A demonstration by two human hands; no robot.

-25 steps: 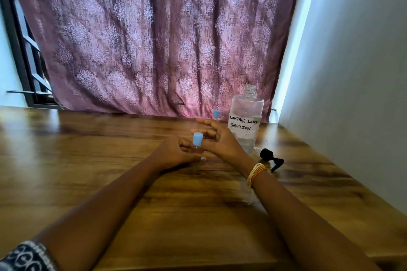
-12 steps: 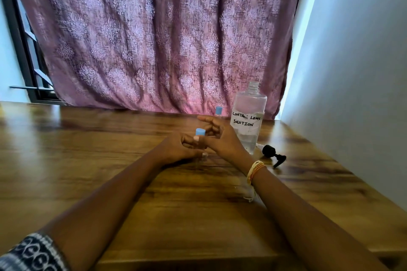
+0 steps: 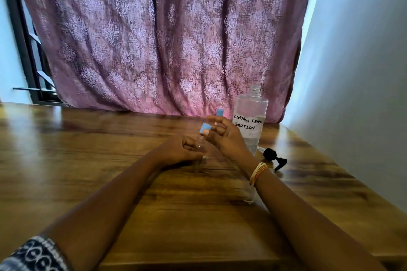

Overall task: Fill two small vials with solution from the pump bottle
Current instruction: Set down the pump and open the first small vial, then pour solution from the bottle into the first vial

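The pump bottle [image 3: 250, 120] stands at the far right of the wooden table [image 3: 88, 160], just in front of the curtain [image 3: 165, 39], and its neck is open. Its black pump head [image 3: 273, 156] lies on the table just beside the bottle's base, with the tube end towards the bottle. The bottle carries a handwritten label "CONTACT LENS SOLUTION" and holds clear liquid only in its lower part, as far as I can see through the plastic.

The near vial [image 3: 200, 142] is between both hands, a little tilted. The left hand [image 3: 179, 149] has its fingers curled closely around the clear body of this vial. The right hand [image 3: 222, 136] pinches the blue cap [image 3: 205, 128] between thumb and forefinger, and its other fingers are spread loosely above. I cannot tell if the cap is going on or coming off, and the vial is too small and blurred to show if there is liquid inside.

The second vial [image 3: 219, 113] stands behind the right hand, next to the bottle; only its blue cap is visible.

In my judgement the task is somewhere in the middle: the pump is removed and both vials carry a cap. Whether either is filled cannot be judged.
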